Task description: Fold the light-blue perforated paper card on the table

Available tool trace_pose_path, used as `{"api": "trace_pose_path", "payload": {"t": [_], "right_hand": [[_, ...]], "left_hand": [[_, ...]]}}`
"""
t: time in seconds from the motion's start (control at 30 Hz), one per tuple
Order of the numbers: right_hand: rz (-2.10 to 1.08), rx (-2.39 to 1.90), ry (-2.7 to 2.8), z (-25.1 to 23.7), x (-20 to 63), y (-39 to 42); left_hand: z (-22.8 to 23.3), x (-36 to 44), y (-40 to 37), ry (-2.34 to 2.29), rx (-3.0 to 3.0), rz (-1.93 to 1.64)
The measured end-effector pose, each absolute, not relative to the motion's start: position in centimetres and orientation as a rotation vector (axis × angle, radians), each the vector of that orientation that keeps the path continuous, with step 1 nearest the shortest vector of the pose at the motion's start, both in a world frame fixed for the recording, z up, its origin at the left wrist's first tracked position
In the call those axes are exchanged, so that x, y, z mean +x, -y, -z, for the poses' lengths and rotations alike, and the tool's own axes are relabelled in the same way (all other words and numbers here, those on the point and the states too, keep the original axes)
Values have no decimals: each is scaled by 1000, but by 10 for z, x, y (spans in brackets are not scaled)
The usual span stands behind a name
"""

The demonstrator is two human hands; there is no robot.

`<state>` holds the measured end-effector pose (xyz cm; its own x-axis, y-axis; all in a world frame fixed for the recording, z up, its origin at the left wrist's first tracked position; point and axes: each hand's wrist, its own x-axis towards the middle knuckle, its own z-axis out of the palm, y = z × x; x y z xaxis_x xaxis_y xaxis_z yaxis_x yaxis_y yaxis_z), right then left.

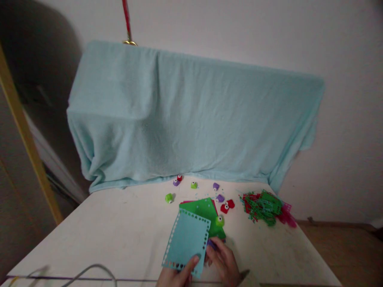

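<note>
L hand (176,275) pinches blue paper (185,239) at near edge; R hand (225,261) fingers pinch purple punch (212,244), right edge. Paper prob. light, bendy, tears easily; best held mid.

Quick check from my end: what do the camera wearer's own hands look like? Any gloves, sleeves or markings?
Both the left hand and the right hand are bare, without gloves. I can make out no rings or markings. A dark edge by the right wrist may be a sleeve cuff, but it's too blurred to tell.
</note>
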<state>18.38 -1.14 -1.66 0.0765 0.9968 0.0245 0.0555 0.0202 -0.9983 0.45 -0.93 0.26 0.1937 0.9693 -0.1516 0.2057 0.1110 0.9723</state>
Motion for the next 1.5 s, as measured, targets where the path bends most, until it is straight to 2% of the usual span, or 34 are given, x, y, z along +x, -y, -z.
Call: {"api": "trace_pose_path", "payload": {"t": [0.43,0.93,1.27,1.5], "right_hand": [[-1145,-1185,1300,6,183,7],[-1134,-1149,1271,2,182,8],[-1131,-1117,1288,4,182,8],[-1038,-1148,1267,9,181,5]], "left_hand": [[-13,10,19,-1186,1211,-1032],[-11,15,20,-1113,1414,-901],[11,22,14,-1153,1420,-908],[4,20,18,-1165,1471,-891]]}}
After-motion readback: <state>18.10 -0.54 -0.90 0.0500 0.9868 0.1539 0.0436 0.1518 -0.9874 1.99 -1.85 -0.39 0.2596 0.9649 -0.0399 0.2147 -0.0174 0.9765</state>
